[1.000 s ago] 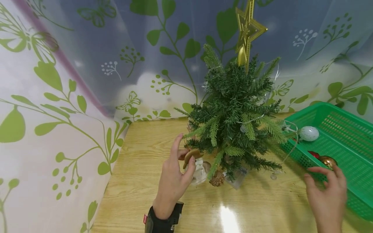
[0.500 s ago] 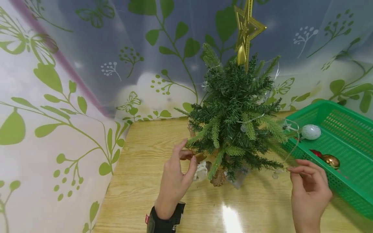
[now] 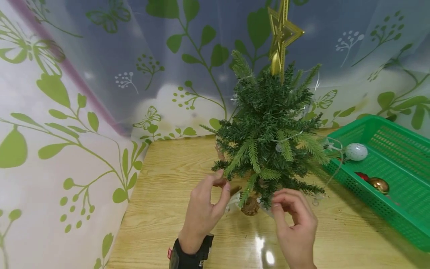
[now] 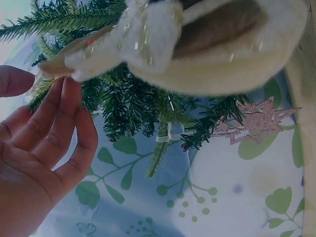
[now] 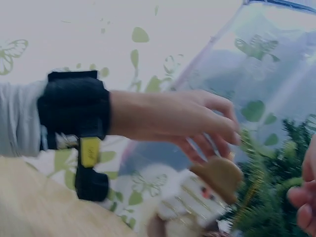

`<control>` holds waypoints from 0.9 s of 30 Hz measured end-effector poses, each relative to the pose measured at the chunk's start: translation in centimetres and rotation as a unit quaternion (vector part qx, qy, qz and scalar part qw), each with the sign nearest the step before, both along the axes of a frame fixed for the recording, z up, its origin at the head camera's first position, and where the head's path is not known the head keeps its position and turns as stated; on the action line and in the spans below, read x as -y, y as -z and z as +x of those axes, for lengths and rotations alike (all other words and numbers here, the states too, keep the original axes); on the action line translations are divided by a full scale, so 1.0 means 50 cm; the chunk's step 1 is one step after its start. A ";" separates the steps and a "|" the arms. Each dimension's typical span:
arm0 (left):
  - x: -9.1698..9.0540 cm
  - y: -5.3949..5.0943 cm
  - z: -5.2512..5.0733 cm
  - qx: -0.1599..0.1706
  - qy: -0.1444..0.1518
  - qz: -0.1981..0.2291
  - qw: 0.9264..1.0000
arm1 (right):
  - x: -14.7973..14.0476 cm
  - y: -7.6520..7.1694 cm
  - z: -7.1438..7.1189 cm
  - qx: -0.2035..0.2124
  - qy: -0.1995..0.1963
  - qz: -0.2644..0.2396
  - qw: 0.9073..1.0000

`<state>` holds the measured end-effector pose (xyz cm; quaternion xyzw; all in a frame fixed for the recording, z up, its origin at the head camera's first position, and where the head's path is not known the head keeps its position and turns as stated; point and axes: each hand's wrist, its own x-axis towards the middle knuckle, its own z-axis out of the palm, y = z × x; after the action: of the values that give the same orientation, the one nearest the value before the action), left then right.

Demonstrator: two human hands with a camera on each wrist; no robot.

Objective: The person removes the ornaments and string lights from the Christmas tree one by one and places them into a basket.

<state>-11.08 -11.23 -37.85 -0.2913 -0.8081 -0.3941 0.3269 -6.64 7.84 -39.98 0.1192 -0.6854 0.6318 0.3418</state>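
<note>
Thumb and fingers of the left hand pinch at the top of a plush ornament beside a lower left branch tip of the green tree; any loop there is too small to see. The ornament, with a tan hat and a white, gold-threaded body, hangs below the left hand in the right wrist view. Its pale brim looms close in the left wrist view. Loosely curled, the right hand is at the tree's lower front, with nothing visible in its fingers.
A green basket at the right holds a speckled white egg, a gold ball and something red. A pinecone is under the tree's front branches. A gold star tops the tree. Patterned curtains stand behind.
From beside the basket, the right hand has moved left to the tree's front. The left hand has shifted slightly right and down, and the ornament's hat shows less behind it.
</note>
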 end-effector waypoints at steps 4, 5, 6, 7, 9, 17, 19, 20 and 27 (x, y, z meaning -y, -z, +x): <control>-0.004 -0.001 0.000 -0.009 0.010 -0.002 1.000 | 0.028 -0.002 0.004 0.075 -0.005 0.057 0.995; -0.004 -0.001 0.001 -0.011 0.013 -0.003 1.000 | 0.031 -0.002 0.004 0.088 -0.010 0.062 0.994; -0.005 -0.001 0.002 -0.013 0.016 -0.004 1.000 | 0.034 -0.003 0.004 0.099 -0.015 0.063 0.993; -0.006 -0.001 0.002 -0.015 0.020 -0.005 1.000 | 0.036 -0.003 0.004 0.109 -0.022 0.062 0.992; -0.008 -0.001 0.003 -0.022 0.026 -0.009 0.999 | 0.039 -0.004 0.004 0.120 -0.036 0.066 0.990; -0.011 0.001 0.003 -0.054 0.055 -0.007 0.997 | 0.041 -0.007 0.009 0.144 -0.071 0.066 0.985; -0.011 0.000 0.003 -0.063 0.059 -0.004 0.996 | 0.039 -0.007 0.009 0.144 -0.077 0.056 0.985; -0.010 0.000 0.003 -0.066 0.059 -0.004 0.996 | 0.039 -0.007 0.010 0.144 -0.080 0.053 0.985; -0.015 -0.004 0.002 -0.082 0.071 -0.003 0.994 | 0.037 -0.005 0.011 0.143 -0.084 0.049 0.985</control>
<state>-11.00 -10.46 -37.67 -0.3806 -0.7567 -0.3888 0.3624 -6.12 6.01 -39.72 0.1015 -0.7450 0.6344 0.1793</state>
